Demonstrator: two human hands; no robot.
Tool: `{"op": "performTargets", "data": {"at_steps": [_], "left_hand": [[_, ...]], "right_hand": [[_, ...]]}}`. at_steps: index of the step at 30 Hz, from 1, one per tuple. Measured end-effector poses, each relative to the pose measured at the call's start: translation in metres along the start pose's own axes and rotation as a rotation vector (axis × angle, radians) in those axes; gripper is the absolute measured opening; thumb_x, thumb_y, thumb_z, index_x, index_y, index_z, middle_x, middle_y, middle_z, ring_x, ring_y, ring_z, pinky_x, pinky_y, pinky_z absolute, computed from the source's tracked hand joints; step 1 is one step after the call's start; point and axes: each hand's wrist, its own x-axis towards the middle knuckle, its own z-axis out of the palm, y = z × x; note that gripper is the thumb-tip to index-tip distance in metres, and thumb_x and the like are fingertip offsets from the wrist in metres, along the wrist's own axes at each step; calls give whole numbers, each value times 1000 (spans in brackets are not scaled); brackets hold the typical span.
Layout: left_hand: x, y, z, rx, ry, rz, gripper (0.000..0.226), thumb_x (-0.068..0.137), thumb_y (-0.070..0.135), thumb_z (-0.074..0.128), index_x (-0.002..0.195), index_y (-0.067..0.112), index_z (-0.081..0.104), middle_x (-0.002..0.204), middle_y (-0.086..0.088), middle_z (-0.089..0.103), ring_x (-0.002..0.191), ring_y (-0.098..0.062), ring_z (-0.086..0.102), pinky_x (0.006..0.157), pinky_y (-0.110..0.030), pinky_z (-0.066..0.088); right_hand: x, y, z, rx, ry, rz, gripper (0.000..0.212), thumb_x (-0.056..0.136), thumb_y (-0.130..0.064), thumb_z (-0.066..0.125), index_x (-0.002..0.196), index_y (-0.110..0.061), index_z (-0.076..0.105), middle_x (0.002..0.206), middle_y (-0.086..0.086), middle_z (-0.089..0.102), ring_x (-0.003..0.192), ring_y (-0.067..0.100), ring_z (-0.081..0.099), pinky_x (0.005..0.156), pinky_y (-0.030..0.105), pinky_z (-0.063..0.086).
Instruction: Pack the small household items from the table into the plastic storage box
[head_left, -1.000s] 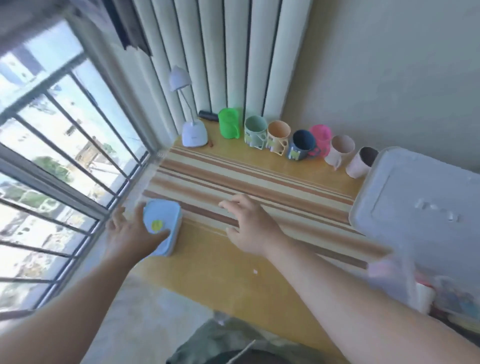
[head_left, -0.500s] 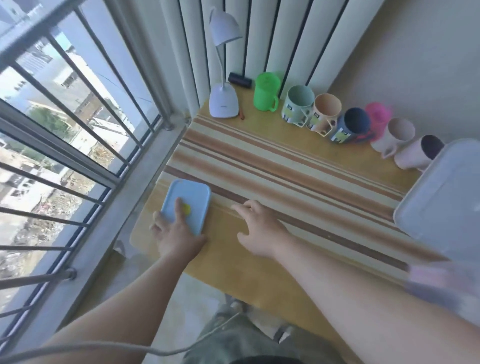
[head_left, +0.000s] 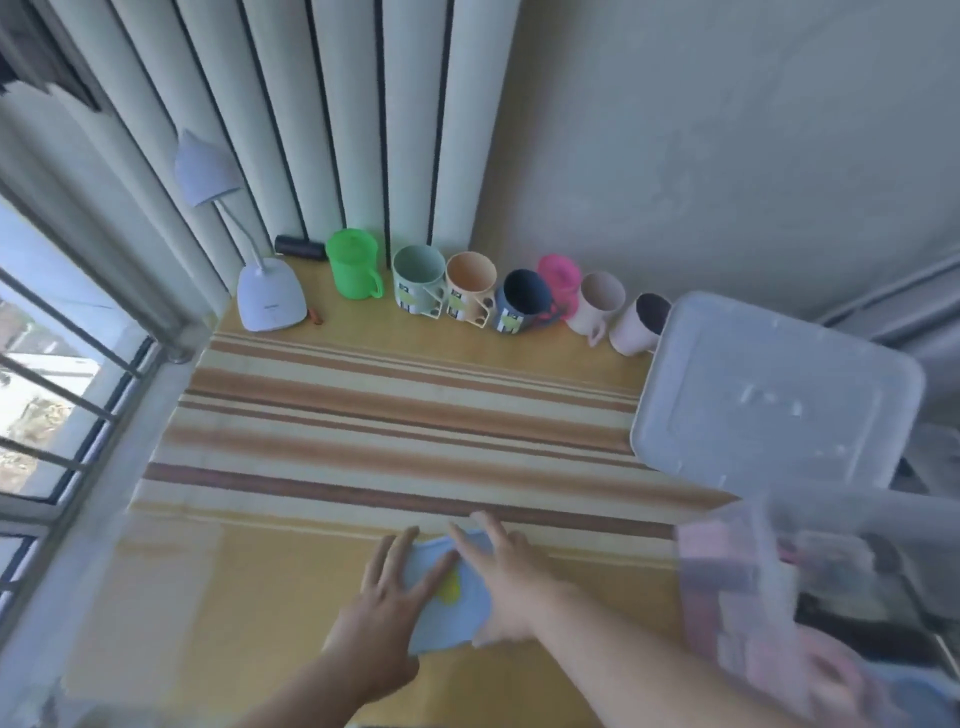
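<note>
Your right hand has joined your left hand on the blue flat case, now slid from the window side to mid-table; fingers straight, pressing both sides. Storage box sits just right: transfer looks next.

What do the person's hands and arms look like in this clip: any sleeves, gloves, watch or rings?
Both arms are bare up to the frame's bottom edge, with no sleeves in view. The left hand and right hand wear no gloves. No watch, bracelet or ring shows on either wrist or on the fingers, though the picture is somewhat blurred. No cables or markings are visible on them.
</note>
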Motion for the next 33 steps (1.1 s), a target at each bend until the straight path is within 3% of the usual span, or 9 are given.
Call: {"op": "performTargets", "data": {"at_steps": [7, 12, 15, 18, 21, 25, 27, 29, 33], "left_hand": [[-4, -9, 14, -195, 112, -42, 118, 69, 31, 61, 141, 70, -25, 159, 1, -5, 140, -33, 33, 105, -39, 48], [3, -10, -24, -240, 147, 19, 111, 68, 27, 65, 145, 72, -1, 157, 1, 6, 133, -36, 42, 99, -41, 51], [13, 12, -73, -227, 210, 96, 101, 69, 24, 68, 152, 58, 21, 161, 3, 9, 132, -35, 42, 97, -37, 48], [26, 59, -125, -202, 272, 221, 103, 68, 22, 69, 153, 55, 22, 164, 3, 10, 136, -33, 41, 95, -36, 47], [34, 121, -159, -242, 333, 378, 101, 70, 22, 76, 154, 49, 29, 167, 9, 15, 140, -28, 41, 105, -40, 46], [41, 214, -167, -272, 458, 508, 88, 72, 10, 78, 150, 36, 47, 156, 22, 28, 132, -16, 51, 98, -10, 36], [49, 261, -158, -294, 456, 538, 79, 75, 11, 78, 146, 36, 52, 155, 19, 37, 131, -12, 51, 98, 0, 29], [60, 305, -143, -288, 416, 550, 75, 77, 17, 78, 143, 38, 53, 154, 12, 43, 130, -12, 53, 99, -1, 30], [83, 386, -103, -273, 319, 513, 69, 79, 22, 76, 142, 41, 53, 151, 14, 40, 121, -4, 51, 94, 3, 27]], "right_hand": [[-19, 9, 30, 104, 138, 5, 126, 85, -15, 79, 156, -57, -16, 164, -20, -30, 152, 31, 21, 110, 46, 46], [-32, 14, 13, 257, 226, 29, 125, 79, -24, 82, 158, -57, -10, 167, -21, -23, 153, 25, 26, 110, 41, 48], [-61, 31, -16, 339, 376, 30, 125, 74, -29, 81, 157, -59, -8, 166, -25, -21, 148, 23, 36, 101, 40, 53], [-106, 59, -44, 382, 612, 18, 122, 69, -33, 81, 155, -60, -1, 166, -21, -6, 146, 20, 35, 98, 39, 54], [-159, 96, -56, 425, 818, 25, 116, 66, -38, 84, 154, -57, 11, 158, -17, 12, 138, 18, 41, 99, 35, 52], [-217, 166, -45, 546, 1039, 48, 113, 60, -41, 86, 157, -44, 27, 150, -10, 32, 135, 23, 45, 104, 48, 50], [-243, 207, -33, 580, 1097, 58, 114, 58, -40, 86, 157, -38, 31, 148, -8, 36, 138, 20, 45, 109, 49, 47], [-269, 247, -21, 578, 1107, 74, 113, 57, -43, 84, 157, -36, 32, 148, -8, 37, 137, 18, 45, 110, 47, 46], [-309, 325, 10, 585, 1011, 126, 110, 56, -48, 80, 151, -53, 25, 153, -28, 21, 137, 20, 43, 112, 41, 44]]}}
